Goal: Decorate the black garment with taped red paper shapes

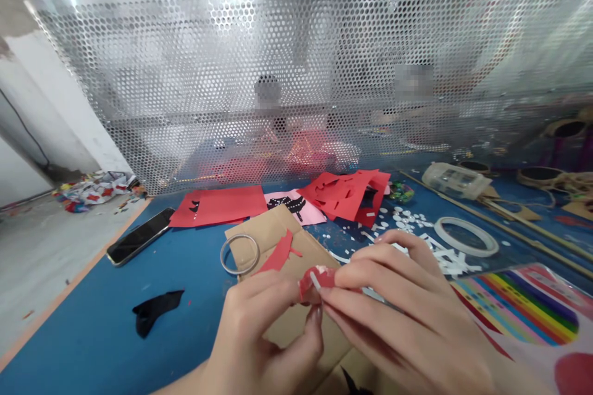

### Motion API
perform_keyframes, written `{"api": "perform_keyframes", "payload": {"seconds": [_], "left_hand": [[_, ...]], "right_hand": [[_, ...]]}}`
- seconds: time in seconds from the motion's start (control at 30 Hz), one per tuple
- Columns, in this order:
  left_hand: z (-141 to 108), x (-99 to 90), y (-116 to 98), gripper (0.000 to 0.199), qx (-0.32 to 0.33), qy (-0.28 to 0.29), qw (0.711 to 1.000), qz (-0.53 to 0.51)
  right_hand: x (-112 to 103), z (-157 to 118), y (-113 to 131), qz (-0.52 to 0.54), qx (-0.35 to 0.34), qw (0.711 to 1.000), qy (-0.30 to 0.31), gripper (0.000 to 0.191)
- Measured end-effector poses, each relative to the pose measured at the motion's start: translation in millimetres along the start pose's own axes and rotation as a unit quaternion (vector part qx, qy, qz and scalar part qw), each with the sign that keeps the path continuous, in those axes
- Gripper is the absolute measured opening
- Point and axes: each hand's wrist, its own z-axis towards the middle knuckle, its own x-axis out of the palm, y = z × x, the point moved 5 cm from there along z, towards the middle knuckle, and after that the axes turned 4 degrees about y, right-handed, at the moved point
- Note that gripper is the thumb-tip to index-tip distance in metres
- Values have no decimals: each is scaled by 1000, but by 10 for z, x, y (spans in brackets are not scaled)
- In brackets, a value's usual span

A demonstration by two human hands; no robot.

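In the lower middle of the head view, my left hand [264,327] pinches a small red paper cutout [306,289] between thumb and fingers. My right hand [393,302] closes in from the right, its fingertips at the cutout's other side. A thin white strip [315,281] lies against the red paper and runs to the right fingertips. Part of a greyish slender item shows behind the right fingers; its kind is hidden. Below both hands lies brown cardboard [296,327], bearing another red paper cutout [279,253]. A ring-shaped tape roll [239,236] rests on the cardboard's left edge.
A phone [141,236] and a black cutout [157,310] lie left on the blue table. Red paper sheets [227,205], white strips [449,256], a white tape roll [466,224] and a rainbow-striped sheet [523,302] surround the hands. A perforated metal screen [222,62] stands behind.
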Motion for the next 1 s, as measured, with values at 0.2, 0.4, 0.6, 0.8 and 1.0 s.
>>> {"api": "perform_keyframes", "payload": {"seconds": [0.2, 0.4, 0.6, 0.8, 1.0], "left_hand": [[-1, 6, 6, 16, -2, 9, 1000, -6], [-3, 23, 22, 16, -18, 15, 999, -24], [-12, 21, 39, 14, -44, 17, 999, -22], [-10, 24, 52, 16, -54, 17, 998, -40], [-9, 5, 46, 14, -69, 1, 997, -29]], "right_hand": [[-6, 21, -19, 57, 8, 998, 13, 21], [12, 34, -71, 137, 22, 990, 12, 14], [46, 16, -104, 181, 45, 982, 22, 19], [68, 26, -117, 198, 62, 978, 27, 20], [71, 8, -140, 214, 57, 975, 37, 19]]}}
